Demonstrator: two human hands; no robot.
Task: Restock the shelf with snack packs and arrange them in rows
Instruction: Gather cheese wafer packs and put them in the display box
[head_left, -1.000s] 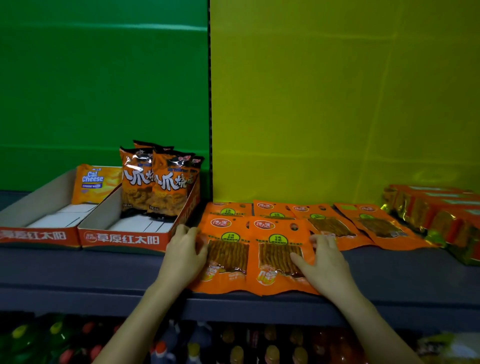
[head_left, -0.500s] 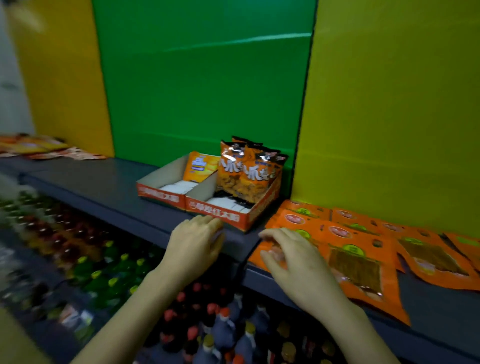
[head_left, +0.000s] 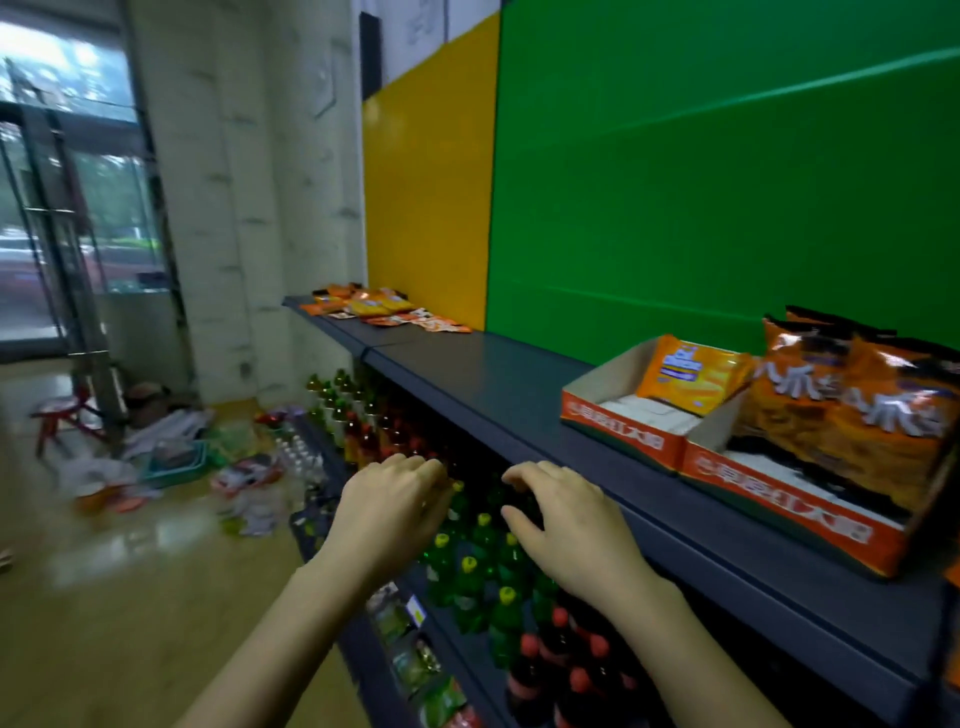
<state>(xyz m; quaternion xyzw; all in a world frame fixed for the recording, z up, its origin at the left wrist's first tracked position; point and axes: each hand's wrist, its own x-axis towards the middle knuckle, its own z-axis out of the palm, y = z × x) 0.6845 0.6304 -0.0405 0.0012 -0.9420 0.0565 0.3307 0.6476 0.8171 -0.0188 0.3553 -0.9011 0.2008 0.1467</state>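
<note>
My left hand (head_left: 395, 506) and my right hand (head_left: 563, 514) hover side by side in front of the dark grey shelf (head_left: 498, 379), below its front edge, over the bottles. Both have loosely curled fingers and hold nothing. At the right, two orange cardboard display trays (head_left: 618, 434) sit on the shelf; one holds a yellow Cal Cheese pack (head_left: 691, 374), the other several upright orange-and-black snack bags (head_left: 852, 410). A loose heap of orange snack packs (head_left: 379, 309) lies at the shelf's far left end.
Below the shelf stand rows of green and red-capped bottles (head_left: 483, 566). On the floor at left lie scattered packs (head_left: 244, 475), a teal basket (head_left: 176, 460) and a small red stool (head_left: 57, 415). A glass door is at far left. Green and yellow panels back the shelf.
The view has swung left, so the flat orange packs I was touching are out of sight. Both hands have come off the packs and off the shelf and now hover in front of it.
</note>
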